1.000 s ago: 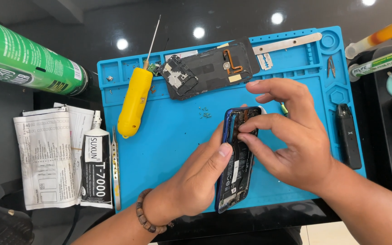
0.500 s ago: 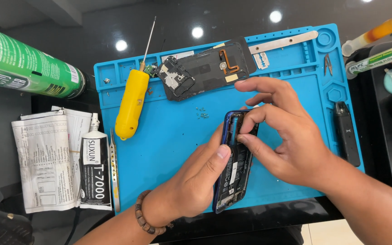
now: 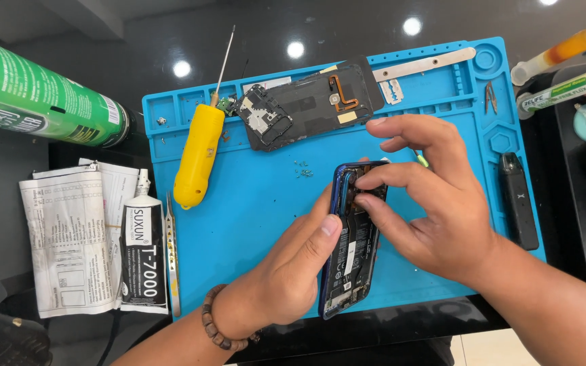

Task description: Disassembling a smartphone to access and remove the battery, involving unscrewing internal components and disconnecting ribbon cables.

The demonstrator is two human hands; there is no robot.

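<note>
You work on a bright blue silicone repair mat point(image 3: 252, 217) laid over a glossy black bench — ceiling lights mirrored in it. The opened blue-edged smartphone with its dark innards bared point(image 3: 350, 244) lies tilted near the mat's front edge. Your left hand point(image 3: 286, 278) clasps its side, thumb on top; your right hand point(image 3: 435, 203) pinches fingertips into its upper end.

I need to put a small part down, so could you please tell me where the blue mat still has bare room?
The widest bare patch of the blue mat lies between the yellow screwdriver and the left hand, below the removed back cover. It is crowded around the opened phone, which both hands hold, the right hand at its top.
</note>
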